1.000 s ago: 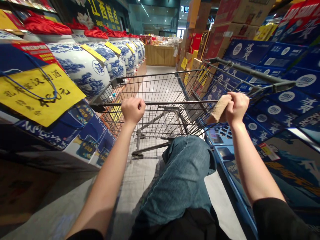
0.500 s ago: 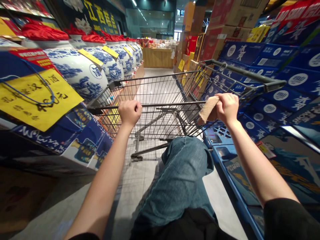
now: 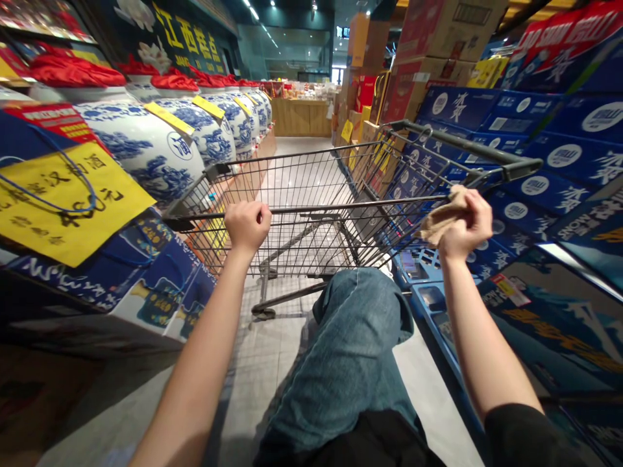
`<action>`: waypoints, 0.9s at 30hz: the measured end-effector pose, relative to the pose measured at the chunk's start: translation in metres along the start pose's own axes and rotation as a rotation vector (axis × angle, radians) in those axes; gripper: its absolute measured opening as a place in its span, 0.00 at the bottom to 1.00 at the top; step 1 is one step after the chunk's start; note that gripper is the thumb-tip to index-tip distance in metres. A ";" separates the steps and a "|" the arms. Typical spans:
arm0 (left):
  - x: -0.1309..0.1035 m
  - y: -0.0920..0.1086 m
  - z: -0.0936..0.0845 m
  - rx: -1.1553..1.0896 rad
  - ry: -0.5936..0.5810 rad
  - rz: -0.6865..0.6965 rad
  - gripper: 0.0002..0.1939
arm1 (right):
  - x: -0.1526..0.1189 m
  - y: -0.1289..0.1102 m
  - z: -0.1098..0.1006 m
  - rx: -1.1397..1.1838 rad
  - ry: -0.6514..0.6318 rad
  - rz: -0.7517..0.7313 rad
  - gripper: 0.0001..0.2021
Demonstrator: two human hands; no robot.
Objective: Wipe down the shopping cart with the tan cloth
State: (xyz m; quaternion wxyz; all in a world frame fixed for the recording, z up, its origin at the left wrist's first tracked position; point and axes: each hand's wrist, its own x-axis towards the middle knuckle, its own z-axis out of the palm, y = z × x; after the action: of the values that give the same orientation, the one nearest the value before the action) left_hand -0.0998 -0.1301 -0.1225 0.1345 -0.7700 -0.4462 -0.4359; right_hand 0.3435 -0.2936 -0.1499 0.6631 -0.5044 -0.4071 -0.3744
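Observation:
A dark wire shopping cart (image 3: 335, 206) stands sideways across the aisle in front of me. My left hand (image 3: 247, 226) is closed round the near top bar of its basket, toward the left end. In my right hand (image 3: 470, 224) is a crumpled tan cloth (image 3: 442, 219), pressed against the same bar near its right end. The fingers are bent over the cloth, and part of the bar is hidden beneath it. To the upper right of that hand is the cart's push handle (image 3: 523, 170). The visible part of the basket shows bare wire mesh.
Large blue-and-white jars (image 3: 146, 139) with red cloth tops line the left side. Closer in are blue gift boxes (image 3: 156, 259) with a yellow price sign (image 3: 73, 201). Blue cartons (image 3: 559, 155) are stacked on the right above a blue pallet (image 3: 433, 295). A wooden counter (image 3: 302, 117) stands ahead.
My right hand has slid to the right along the near bar with the cloth and its wrist has turned. My left hand keeps its grip on the bar. The view has shifted slightly.

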 end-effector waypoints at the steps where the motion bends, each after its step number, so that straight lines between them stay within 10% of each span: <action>1: 0.000 0.000 0.001 -0.003 -0.001 -0.012 0.17 | 0.005 0.009 -0.003 -0.012 0.106 0.068 0.22; 8: 0.001 -0.002 0.004 -0.016 0.017 -0.016 0.17 | -0.018 0.029 0.005 -0.069 0.065 0.386 0.24; 19: 0.011 -0.001 -0.009 -0.052 -0.110 0.049 0.08 | -0.037 0.029 0.037 -0.225 -0.103 0.089 0.36; 23: 0.025 0.056 -0.004 -0.113 -0.085 0.149 0.11 | -0.037 0.026 0.038 -0.207 -0.130 0.084 0.39; 27: 0.051 0.171 0.027 -0.273 -0.162 0.368 0.15 | -0.042 0.022 0.036 -0.255 -0.155 0.078 0.40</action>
State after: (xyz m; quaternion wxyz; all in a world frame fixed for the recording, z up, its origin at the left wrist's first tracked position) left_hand 0.0641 -0.1817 -0.0668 0.0701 -0.8818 -0.2448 -0.3971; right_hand 0.3413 -0.2498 -0.1907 0.5742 -0.6273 -0.3865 -0.3569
